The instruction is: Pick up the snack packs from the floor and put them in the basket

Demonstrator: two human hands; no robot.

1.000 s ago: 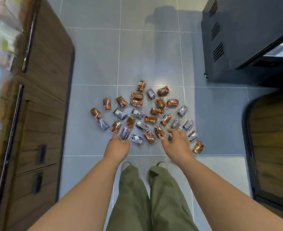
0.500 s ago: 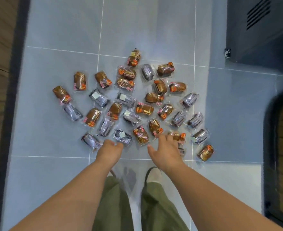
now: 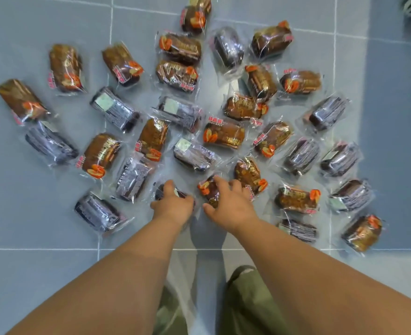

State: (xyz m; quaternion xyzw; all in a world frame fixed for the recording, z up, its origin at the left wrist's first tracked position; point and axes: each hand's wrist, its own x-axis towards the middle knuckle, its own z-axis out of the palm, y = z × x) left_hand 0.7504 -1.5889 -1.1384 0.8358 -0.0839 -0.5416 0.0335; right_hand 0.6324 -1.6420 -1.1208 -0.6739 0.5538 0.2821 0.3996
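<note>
Left hand (image 3: 173, 205): was down at the near edge of the spread, fingers curled over a dark pack (image 3: 161, 189). The hand covered most of it; I saw only its far-left end poking out.
Right hand (image 3: 228, 204): was just beside the left, not touching it. Fingers were bent over a brown pack (image 3: 208, 187) with the thumb against its near side, so the pack sat pinched between thumb and fingers.
Grip: each hand was closed round one pack, nothing else in either.
Lift: I couldn't tell from this angle whether either pack was off the floor (image 3: 30, 274); it looked like both were resting on it.
Packs (image 3: 223, 135): the rest lay loose on the floor ahead of me, brown ones with orange print mixed with dark ones, all in clear wrap. Most lay flat and apart; a few touched or overlapped at the wrapper edges.
Neighbours: another brown one lay just right of the right hand's fingers, another dark one near the left hand's left side.
Floor: grey tiles with pale grout lines; a darker band ran down the right side.
Trousers (image 3: 248, 298): olive, at the bottom edge between my forearms.
</note>
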